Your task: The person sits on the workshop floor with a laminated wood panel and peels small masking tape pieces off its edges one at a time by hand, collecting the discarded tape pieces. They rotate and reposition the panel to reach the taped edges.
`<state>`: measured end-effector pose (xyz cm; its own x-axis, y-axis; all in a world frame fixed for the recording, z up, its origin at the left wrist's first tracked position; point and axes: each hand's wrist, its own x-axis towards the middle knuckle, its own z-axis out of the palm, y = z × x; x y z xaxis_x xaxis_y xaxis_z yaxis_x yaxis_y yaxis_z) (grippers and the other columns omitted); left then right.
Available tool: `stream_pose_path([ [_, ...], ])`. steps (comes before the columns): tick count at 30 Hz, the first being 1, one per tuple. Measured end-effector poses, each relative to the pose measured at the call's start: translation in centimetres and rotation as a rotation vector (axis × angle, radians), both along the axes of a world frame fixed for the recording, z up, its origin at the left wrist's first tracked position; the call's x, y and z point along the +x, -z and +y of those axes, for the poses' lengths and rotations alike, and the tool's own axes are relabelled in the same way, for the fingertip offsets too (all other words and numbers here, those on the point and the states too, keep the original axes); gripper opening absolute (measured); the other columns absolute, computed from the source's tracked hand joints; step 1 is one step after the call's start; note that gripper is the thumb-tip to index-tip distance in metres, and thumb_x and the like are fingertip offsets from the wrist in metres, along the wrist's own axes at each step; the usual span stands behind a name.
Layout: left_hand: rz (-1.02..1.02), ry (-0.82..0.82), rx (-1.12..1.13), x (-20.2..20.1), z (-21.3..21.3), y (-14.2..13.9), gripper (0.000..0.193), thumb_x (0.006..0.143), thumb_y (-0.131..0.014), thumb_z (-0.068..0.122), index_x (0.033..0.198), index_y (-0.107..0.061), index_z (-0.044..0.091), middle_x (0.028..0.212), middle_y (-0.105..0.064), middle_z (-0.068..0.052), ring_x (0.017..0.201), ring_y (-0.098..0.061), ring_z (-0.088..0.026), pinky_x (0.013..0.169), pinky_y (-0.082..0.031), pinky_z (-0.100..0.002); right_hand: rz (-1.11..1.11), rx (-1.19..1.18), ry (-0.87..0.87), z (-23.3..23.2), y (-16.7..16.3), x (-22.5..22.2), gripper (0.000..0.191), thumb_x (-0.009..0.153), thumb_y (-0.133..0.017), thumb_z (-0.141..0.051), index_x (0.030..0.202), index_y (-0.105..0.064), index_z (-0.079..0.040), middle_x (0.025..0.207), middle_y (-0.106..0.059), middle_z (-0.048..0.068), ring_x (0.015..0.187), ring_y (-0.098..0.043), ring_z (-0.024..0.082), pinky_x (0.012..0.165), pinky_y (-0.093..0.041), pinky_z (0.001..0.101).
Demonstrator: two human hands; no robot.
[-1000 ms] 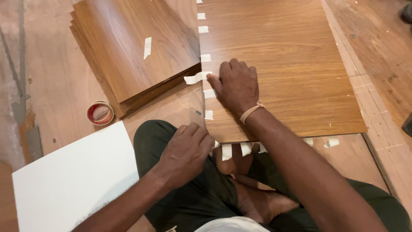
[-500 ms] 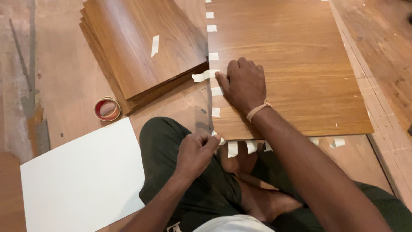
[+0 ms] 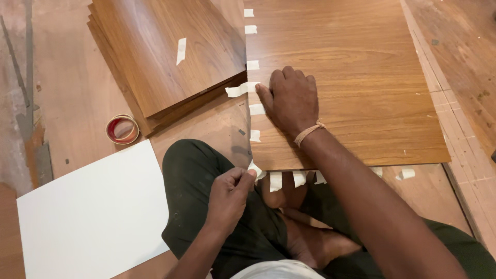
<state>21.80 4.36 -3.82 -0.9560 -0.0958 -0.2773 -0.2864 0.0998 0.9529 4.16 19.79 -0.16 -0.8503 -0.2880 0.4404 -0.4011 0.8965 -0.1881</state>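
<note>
The left hand [image 3: 230, 194] has moved up from the lap, now pinching a tape strip [image 3: 254, 169] at the wood-grain sheet [image 3: 356, 77]'s near corner; the right hand [image 3: 290, 98] stays flat, fingers together, beside its taped left edge. Bare floor [image 3: 72, 88] lies leftward.

Two hands working masking tape along the edge of a wood-grain sheet on the floor.

The right hand [image 3: 290, 101] lies flat on the wood-grain sheet [image 3: 351, 77], its fingers [image 3: 279, 82] just beside a tape strip [image 3: 238, 90] at the sheet's left edge. The left hand [image 3: 230, 194] pinches a tape piece [image 3: 256, 169] at the near corner. Left of those fingers lie a white board [image 3: 88, 212], a tape roll [image 3: 122, 129] and stacked sheets [image 3: 165, 51].
</note>
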Motion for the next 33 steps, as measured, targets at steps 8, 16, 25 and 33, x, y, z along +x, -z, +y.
stream_pose_path([
  [8, 0.044, -0.055, 0.092, 0.0, -0.1, 0.9, 0.029, 0.092, -0.069, 0.024, 0.087, -0.072, -0.003, 0.088, -0.067, 0.005, 0.076, -0.055, -0.006, 0.07, -0.046, -0.024, -0.006, -0.015, 0.001, 0.0, 0.0, -0.1, 0.036, 0.099, -0.066, -0.041, 0.086, -0.064, -0.008, 0.088, -0.061, 0.011, 0.084, -0.058, 0.03, 0.077, -0.042, 0.0475],
  [16, 0.019, -0.081, 0.5, 1.1, 0.0, 3.9, 0.026, 0.1, -0.067, 0.021, 0.087, -0.071, -0.001, 0.08, -0.065, -0.001, 0.078, -0.06, -0.008, 0.087, -0.056, -0.029, 0.016, 0.001, -0.024, 0.2, 0.1, 0.0, 0.037, 0.101, -0.065, -0.042, 0.086, -0.063, -0.008, 0.087, -0.06, 0.011, 0.084, -0.057, 0.03, 0.077, -0.041, 0.0467],
  [25, -0.053, -0.155, 0.731, 1.7, 0.8, 6.0, 0.025, 0.099, -0.065, 0.016, 0.077, -0.063, 0.005, 0.08, -0.067, -0.004, 0.088, -0.073, -0.015, 0.091, -0.059, -0.035, 0.027, -0.001, -0.032, 0.2, 0.4, -0.1, 0.038, 0.102, -0.067, -0.041, 0.084, -0.062, -0.008, 0.086, -0.06, 0.011, 0.083, -0.057, 0.03, 0.077, -0.041, 0.0474],
  [33, -0.013, -0.183, 0.704, 0.9, 2.4, 9.1, 0.024, 0.099, -0.069, 0.017, 0.083, -0.066, 0.0, 0.083, -0.066, -0.005, 0.083, -0.069, -0.014, 0.086, -0.061, -0.034, 0.043, 0.013, -0.039, 0.2, 0.9, -0.1, 0.036, 0.103, -0.068, -0.039, 0.085, -0.061, -0.008, 0.085, -0.058, 0.01, 0.082, -0.056, 0.029, 0.077, -0.04, 0.046],
])
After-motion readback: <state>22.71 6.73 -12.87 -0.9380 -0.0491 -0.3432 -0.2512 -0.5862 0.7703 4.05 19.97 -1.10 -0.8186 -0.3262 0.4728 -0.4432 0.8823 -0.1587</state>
